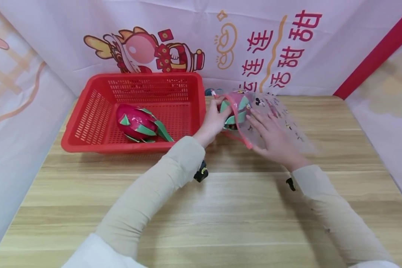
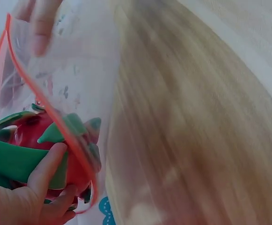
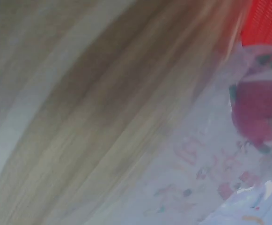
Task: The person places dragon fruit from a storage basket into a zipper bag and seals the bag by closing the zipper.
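Clear plastic bag (image 1: pixel 289 128), pink rim (image 1: pixel 246 142) gaping around the dragon fruit (image 2: pixel 30 133) between your hands: your left hand (image 1: pixel 213 121) is gripping the fruit at that mouth, your right hand (image 1: pixel 277 143) is resting straight-fingered on the film. Holding the rim wide and easing leaves (image 2: pixel 9 159) past it should be preventing snags. Glossy crimson skin is shining between pointed green leaves.
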`<action>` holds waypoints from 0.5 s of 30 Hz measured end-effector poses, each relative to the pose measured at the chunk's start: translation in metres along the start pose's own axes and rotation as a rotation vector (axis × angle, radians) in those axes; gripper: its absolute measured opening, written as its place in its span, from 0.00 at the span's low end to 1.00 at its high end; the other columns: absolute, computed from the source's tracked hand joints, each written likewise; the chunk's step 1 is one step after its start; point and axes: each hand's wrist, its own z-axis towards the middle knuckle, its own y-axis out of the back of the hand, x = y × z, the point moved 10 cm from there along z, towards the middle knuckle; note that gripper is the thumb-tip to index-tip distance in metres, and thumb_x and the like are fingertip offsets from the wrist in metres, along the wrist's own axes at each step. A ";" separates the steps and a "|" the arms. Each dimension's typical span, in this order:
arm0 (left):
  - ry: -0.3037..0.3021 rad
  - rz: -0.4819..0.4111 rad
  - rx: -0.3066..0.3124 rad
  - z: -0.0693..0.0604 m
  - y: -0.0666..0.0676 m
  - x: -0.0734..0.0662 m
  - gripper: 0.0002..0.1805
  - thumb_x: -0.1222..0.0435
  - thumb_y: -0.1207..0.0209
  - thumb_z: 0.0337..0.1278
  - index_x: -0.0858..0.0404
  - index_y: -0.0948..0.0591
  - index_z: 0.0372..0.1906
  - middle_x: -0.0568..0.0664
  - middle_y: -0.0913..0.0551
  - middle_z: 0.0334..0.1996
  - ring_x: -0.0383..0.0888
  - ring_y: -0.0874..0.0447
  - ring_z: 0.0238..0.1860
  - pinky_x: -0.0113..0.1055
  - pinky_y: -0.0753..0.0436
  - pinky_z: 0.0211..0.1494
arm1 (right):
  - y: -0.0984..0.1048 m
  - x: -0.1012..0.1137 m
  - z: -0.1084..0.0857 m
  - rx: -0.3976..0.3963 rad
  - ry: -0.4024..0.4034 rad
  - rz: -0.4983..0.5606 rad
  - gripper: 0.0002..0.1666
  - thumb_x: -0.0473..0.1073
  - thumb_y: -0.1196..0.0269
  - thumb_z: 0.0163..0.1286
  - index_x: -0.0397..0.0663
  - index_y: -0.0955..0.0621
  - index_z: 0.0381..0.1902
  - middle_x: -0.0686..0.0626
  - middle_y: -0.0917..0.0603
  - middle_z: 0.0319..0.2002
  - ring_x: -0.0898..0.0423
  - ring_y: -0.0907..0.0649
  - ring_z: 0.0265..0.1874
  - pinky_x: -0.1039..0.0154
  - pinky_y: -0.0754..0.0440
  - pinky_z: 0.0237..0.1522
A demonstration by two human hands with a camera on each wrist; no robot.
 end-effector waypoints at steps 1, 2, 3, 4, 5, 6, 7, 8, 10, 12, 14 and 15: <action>0.003 -0.012 -0.003 0.000 -0.001 0.001 0.28 0.55 0.51 0.70 0.57 0.42 0.69 0.52 0.35 0.66 0.46 0.33 0.64 0.41 0.26 0.66 | -0.002 0.000 0.000 0.009 -0.019 -0.020 0.50 0.53 0.37 0.58 0.45 0.43 0.73 0.39 0.44 0.74 0.42 0.44 0.74 0.42 0.51 0.75; 0.009 -0.029 -0.003 0.000 -0.001 0.003 0.27 0.55 0.51 0.70 0.57 0.42 0.68 0.52 0.35 0.65 0.46 0.33 0.64 0.41 0.25 0.66 | -0.005 -0.001 0.000 0.022 -0.044 -0.032 0.53 0.54 0.35 0.55 0.46 0.45 0.74 0.39 0.46 0.75 0.41 0.45 0.74 0.41 0.53 0.75; 0.017 -0.052 -0.001 0.000 -0.003 0.005 0.26 0.55 0.51 0.70 0.57 0.41 0.68 0.52 0.35 0.65 0.46 0.33 0.63 0.41 0.24 0.65 | -0.008 -0.001 0.000 0.027 -0.066 -0.032 0.55 0.55 0.33 0.54 0.46 0.46 0.74 0.38 0.48 0.75 0.40 0.47 0.74 0.40 0.54 0.75; 0.028 -0.069 0.000 0.001 -0.003 0.007 0.26 0.55 0.51 0.70 0.56 0.41 0.67 0.52 0.34 0.64 0.46 0.32 0.63 0.41 0.23 0.64 | -0.010 0.000 0.001 0.032 -0.090 -0.030 0.57 0.55 0.32 0.53 0.45 0.47 0.74 0.37 0.50 0.75 0.40 0.48 0.74 0.38 0.55 0.74; 0.038 -0.080 0.001 0.001 -0.004 0.009 0.25 0.55 0.51 0.70 0.56 0.41 0.66 0.52 0.34 0.63 0.46 0.31 0.62 0.41 0.22 0.63 | -0.013 -0.001 0.001 0.039 -0.116 -0.028 0.58 0.55 0.31 0.53 0.45 0.48 0.74 0.37 0.53 0.76 0.39 0.50 0.75 0.37 0.57 0.74; 0.047 -0.089 -0.001 0.001 -0.005 0.011 0.25 0.56 0.51 0.70 0.55 0.41 0.66 0.51 0.34 0.63 0.46 0.31 0.61 0.41 0.22 0.62 | -0.016 -0.001 0.001 0.049 -0.142 -0.022 0.58 0.53 0.32 0.54 0.46 0.50 0.74 0.37 0.55 0.76 0.39 0.52 0.75 0.37 0.58 0.74; 0.054 -0.097 -0.001 0.001 -0.005 0.013 0.24 0.56 0.51 0.70 0.55 0.41 0.66 0.51 0.34 0.63 0.46 0.31 0.60 0.41 0.21 0.61 | -0.018 -0.001 0.001 0.056 -0.160 -0.016 0.57 0.51 0.33 0.56 0.45 0.51 0.75 0.37 0.57 0.76 0.39 0.54 0.75 0.36 0.60 0.74; 0.058 -0.106 -0.001 0.002 -0.006 0.014 0.24 0.56 0.51 0.70 0.55 0.41 0.66 0.52 0.34 0.62 0.46 0.30 0.59 0.42 0.20 0.60 | -0.020 -0.001 0.001 0.060 -0.173 -0.007 0.55 0.47 0.35 0.57 0.45 0.51 0.75 0.37 0.59 0.76 0.39 0.55 0.76 0.36 0.61 0.74; 0.056 -0.120 -0.004 0.003 -0.007 0.015 0.24 0.57 0.51 0.70 0.57 0.41 0.65 0.53 0.33 0.62 0.47 0.27 0.57 0.44 0.19 0.58 | -0.023 -0.002 0.000 0.068 -0.184 -0.011 0.49 0.41 0.40 0.60 0.45 0.51 0.75 0.38 0.61 0.76 0.39 0.56 0.76 0.36 0.62 0.74; 0.054 -0.135 -0.005 0.003 -0.008 0.015 0.23 0.58 0.51 0.71 0.59 0.40 0.65 0.55 0.34 0.63 0.49 0.25 0.56 0.46 0.18 0.56 | -0.025 -0.004 0.000 0.071 -0.177 -0.021 0.46 0.36 0.45 0.61 0.46 0.50 0.75 0.38 0.60 0.77 0.39 0.55 0.76 0.37 0.61 0.74; 0.061 -0.142 -0.002 0.005 -0.009 0.016 0.24 0.58 0.52 0.71 0.60 0.40 0.66 0.55 0.35 0.65 0.50 0.25 0.57 0.47 0.18 0.55 | -0.025 -0.006 -0.001 0.063 -0.160 -0.041 0.42 0.35 0.49 0.62 0.46 0.47 0.75 0.38 0.57 0.76 0.39 0.53 0.76 0.37 0.60 0.74; 0.071 -0.145 0.003 0.005 -0.010 0.017 0.25 0.59 0.51 0.70 0.60 0.40 0.67 0.55 0.37 0.67 0.51 0.26 0.58 0.48 0.18 0.55 | -0.025 -0.008 -0.002 0.062 -0.156 -0.048 0.41 0.35 0.51 0.62 0.46 0.47 0.74 0.37 0.55 0.76 0.39 0.52 0.75 0.37 0.59 0.74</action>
